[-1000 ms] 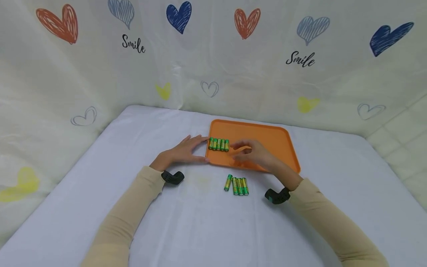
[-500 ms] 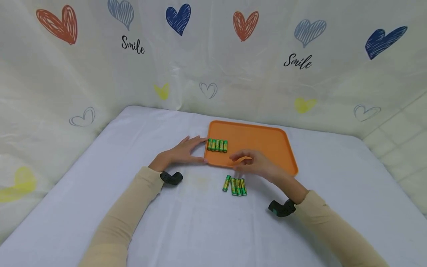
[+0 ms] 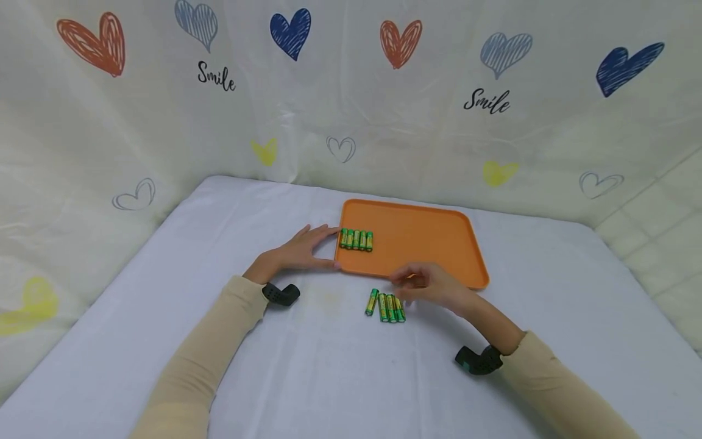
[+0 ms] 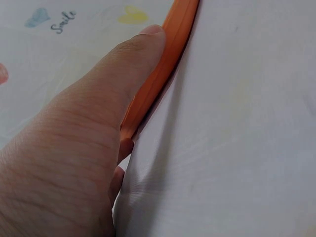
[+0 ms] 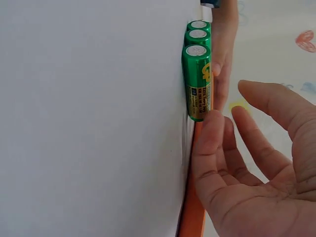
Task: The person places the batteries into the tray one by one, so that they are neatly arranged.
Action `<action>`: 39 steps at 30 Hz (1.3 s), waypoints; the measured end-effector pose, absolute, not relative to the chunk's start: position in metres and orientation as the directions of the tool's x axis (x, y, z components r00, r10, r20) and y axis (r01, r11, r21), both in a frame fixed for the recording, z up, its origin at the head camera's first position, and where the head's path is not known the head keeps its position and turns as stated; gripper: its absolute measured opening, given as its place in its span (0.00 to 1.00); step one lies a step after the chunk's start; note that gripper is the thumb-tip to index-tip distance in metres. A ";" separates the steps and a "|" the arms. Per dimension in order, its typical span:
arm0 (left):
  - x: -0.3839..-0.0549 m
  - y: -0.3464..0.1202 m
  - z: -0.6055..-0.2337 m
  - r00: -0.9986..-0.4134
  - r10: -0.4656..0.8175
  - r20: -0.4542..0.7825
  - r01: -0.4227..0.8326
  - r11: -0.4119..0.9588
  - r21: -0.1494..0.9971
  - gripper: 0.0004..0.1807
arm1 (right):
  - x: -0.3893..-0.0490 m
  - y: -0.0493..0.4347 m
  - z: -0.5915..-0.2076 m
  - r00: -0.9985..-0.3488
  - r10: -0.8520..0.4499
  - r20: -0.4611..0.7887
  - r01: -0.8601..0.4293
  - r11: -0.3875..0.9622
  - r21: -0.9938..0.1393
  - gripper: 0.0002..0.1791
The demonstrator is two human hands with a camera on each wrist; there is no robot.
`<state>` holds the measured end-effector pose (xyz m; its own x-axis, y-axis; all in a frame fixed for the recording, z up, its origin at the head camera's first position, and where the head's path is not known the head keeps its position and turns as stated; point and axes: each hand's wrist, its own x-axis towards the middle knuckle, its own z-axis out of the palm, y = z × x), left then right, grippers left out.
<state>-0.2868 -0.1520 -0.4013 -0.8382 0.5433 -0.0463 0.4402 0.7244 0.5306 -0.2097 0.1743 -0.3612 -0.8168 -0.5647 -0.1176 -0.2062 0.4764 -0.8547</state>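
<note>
An orange tray [image 3: 422, 235] lies on the white cloth with several green AA batteries [image 3: 356, 239] side by side at its left end. My left hand [image 3: 298, 249] touches the tray's left edge, thumb and fingers spread; in the left wrist view its thumb lies along the orange rim [image 4: 170, 54]. In front of the tray lie a slightly slanted battery [image 3: 372, 302] and a close row of 3 more [image 3: 391, 308]. My right hand [image 3: 430, 285] holds nothing, its fingers loosely bent beside that row. In the right wrist view, a fingertip is right at the nearest battery [image 5: 197, 74].
A white cloth [image 3: 329, 366] covers the table. Behind it hangs a pale backdrop [image 3: 428, 122] printed with hearts and "Smile". Each wrist wears a black camera, one on the left [image 3: 281, 295] and one on the right [image 3: 479, 361].
My right hand has moved from over the tray, back toward me, to the right end of the loose batteries. My left hand stays at the tray's edge. The batteries lie as before.
</note>
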 end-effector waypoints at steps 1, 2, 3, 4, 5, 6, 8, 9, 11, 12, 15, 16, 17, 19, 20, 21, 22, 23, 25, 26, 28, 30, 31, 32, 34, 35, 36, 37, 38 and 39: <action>-0.287 -0.152 -0.402 -0.838 0.543 -0.047 0.440 0.724 0.531 0.51 | -0.208 0.176 -0.362 -0.813 -0.568 -0.125 -0.200 0.475 -0.857 0.21; -0.287 -0.152 -0.402 -0.838 0.544 -0.047 0.440 0.724 0.532 0.51 | -0.207 0.178 -0.363 -0.807 -0.576 -0.132 -0.192 0.468 -0.863 0.22; -0.287 -0.152 -0.402 -0.837 0.545 -0.047 0.440 0.723 0.533 0.51 | -0.205 0.180 -0.363 -0.799 -0.585 -0.138 -0.188 0.461 -0.867 0.23; -0.287 -0.152 -0.402 -0.837 0.545 -0.048 0.440 0.723 0.532 0.51 | -0.204 0.181 -0.363 -0.789 -0.597 -0.145 -0.184 0.455 -0.871 0.24; -0.287 -0.151 -0.402 -0.837 0.545 -0.047 0.442 0.724 0.530 0.51 | -0.203 0.182 -0.364 -0.779 -0.609 -0.150 -0.183 0.449 -0.875 0.26; -0.287 -0.152 -0.402 -0.837 0.545 -0.047 0.442 0.725 0.528 0.51 | -0.202 0.183 -0.364 -0.768 -0.622 -0.153 -0.185 0.445 -0.876 0.28; -0.287 -0.152 -0.402 -0.838 0.544 -0.047 0.443 0.727 0.525 0.52 | -0.200 0.184 -0.363 -0.744 -0.648 -0.160 -0.190 0.436 -0.879 0.30; -0.287 -0.152 -0.402 -0.839 0.543 -0.046 0.441 0.727 0.525 0.52 | -0.199 0.184 -0.363 -0.735 -0.659 -0.162 -0.197 0.436 -0.878 0.31; -0.287 -0.153 -0.402 -0.841 0.539 -0.048 0.438 0.730 0.524 0.52 | -0.199 0.184 -0.364 -0.720 -0.674 -0.166 -0.210 0.440 -0.873 0.31; -0.287 -0.153 -0.402 -0.842 0.538 -0.048 0.437 0.731 0.524 0.52 | -0.200 0.184 -0.364 -0.715 -0.678 -0.170 -0.213 0.443 -0.871 0.31; -0.287 -0.153 -0.402 -0.839 0.542 -0.047 0.440 0.728 0.526 0.52 | -0.200 0.183 -0.366 -0.710 -0.682 -0.177 -0.217 0.452 -0.865 0.31; -0.287 -0.153 -0.402 -0.839 0.543 -0.048 0.441 0.728 0.525 0.52 | -0.200 0.182 -0.366 -0.711 -0.680 -0.179 -0.218 0.455 -0.863 0.31; -0.287 -0.153 -0.402 -0.838 0.544 -0.048 0.442 0.727 0.525 0.52 | -0.200 0.182 -0.367 -0.713 -0.678 -0.181 -0.217 0.458 -0.862 0.31; -0.287 -0.153 -0.401 -0.836 0.547 -0.045 0.445 0.723 0.528 0.52 | -0.199 0.182 -0.368 -0.717 -0.673 -0.182 -0.216 0.462 -0.860 0.31; -0.286 -0.153 -0.401 -0.836 0.546 -0.044 0.444 0.723 0.529 0.51 | -0.199 0.182 -0.368 -0.719 -0.672 -0.180 -0.219 0.464 -0.858 0.31; -0.286 -0.152 -0.401 -0.838 0.544 -0.047 0.441 0.725 0.529 0.51 | -0.199 0.182 -0.369 -0.721 -0.670 -0.179 -0.219 0.465 -0.858 0.31; -0.286 -0.152 -0.400 -0.837 0.545 -0.044 0.443 0.723 0.530 0.51 | -0.199 0.182 -0.369 -0.722 -0.669 -0.177 -0.221 0.466 -0.857 0.31; -0.286 -0.152 -0.400 -0.837 0.546 -0.044 0.443 0.722 0.531 0.51 | -0.199 0.182 -0.369 -0.724 -0.667 -0.176 -0.223 0.467 -0.856 0.30; -0.286 -0.152 -0.400 -0.836 0.547 -0.043 0.445 0.722 0.531 0.51 | -0.199 0.182 -0.369 -0.726 -0.665 -0.172 -0.226 0.467 -0.855 0.30; -0.286 -0.152 -0.400 -0.837 0.545 -0.045 0.442 0.723 0.530 0.51 | -0.199 0.181 -0.369 -0.728 -0.664 -0.171 -0.227 0.469 -0.854 0.30; -0.286 -0.152 -0.399 -0.836 0.547 -0.042 0.445 0.721 0.531 0.51 | -0.199 0.181 -0.369 -0.730 -0.662 -0.169 -0.231 0.472 -0.851 0.30; -0.286 -0.152 -0.399 -0.836 0.547 -0.038 0.447 0.720 0.530 0.51 | -0.199 0.181 -0.369 -0.732 -0.661 -0.164 -0.237 0.473 -0.849 0.29; -0.286 -0.152 -0.399 -0.836 0.548 -0.034 0.450 0.718 0.530 0.51 | -0.199 0.181 -0.369 -0.733 -0.660 -0.163 -0.239 0.475 -0.847 0.29; -0.286 -0.152 -0.399 -0.835 0.550 -0.031 0.452 0.716 0.532 0.51 | -0.199 0.181 -0.369 -0.732 -0.663 -0.158 -0.245 0.473 -0.846 0.29; -0.285 -0.153 -0.398 -0.832 0.554 -0.025 0.457 0.710 0.535 0.51 | -0.199 0.181 -0.368 -0.734 -0.661 -0.158 -0.247 0.477 -0.844 0.29; -0.285 -0.153 -0.398 -0.831 0.556 -0.023 0.458 0.707 0.540 0.51 | -0.199 0.181 -0.368 -0.735 -0.659 -0.160 -0.244 0.478 -0.844 0.29; -0.285 -0.153 -0.397 -0.830 0.558 -0.024 0.458 0.704 0.543 0.51 | -0.199 0.181 -0.368 -0.736 -0.657 -0.162 -0.241 0.479 -0.844 0.29; -0.284 -0.153 -0.397 -0.829 0.559 -0.025 0.457 0.702 0.546 0.52 | -0.199 0.181 -0.367 -0.737 -0.655 -0.165 -0.237 0.479 -0.845 0.29; -0.284 -0.153 -0.397 -0.828 0.560 -0.025 0.457 0.701 0.548 0.52 | -0.199 0.182 -0.367 -0.739 -0.652 -0.169 -0.230 0.480 -0.846 0.29; -0.284 -0.153 -0.397 -0.828 0.561 -0.025 0.457 0.700 0.549 0.52 | -0.199 0.182 -0.366 -0.744 -0.645 -0.176 -0.220 0.485 -0.846 0.30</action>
<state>-0.2844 -0.1528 -0.3971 -0.8277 0.5606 -0.0254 0.4573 0.7000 0.5485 -0.1988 0.1821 -0.3664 -0.7435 -0.6450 -0.1764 -0.2201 0.4852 -0.8463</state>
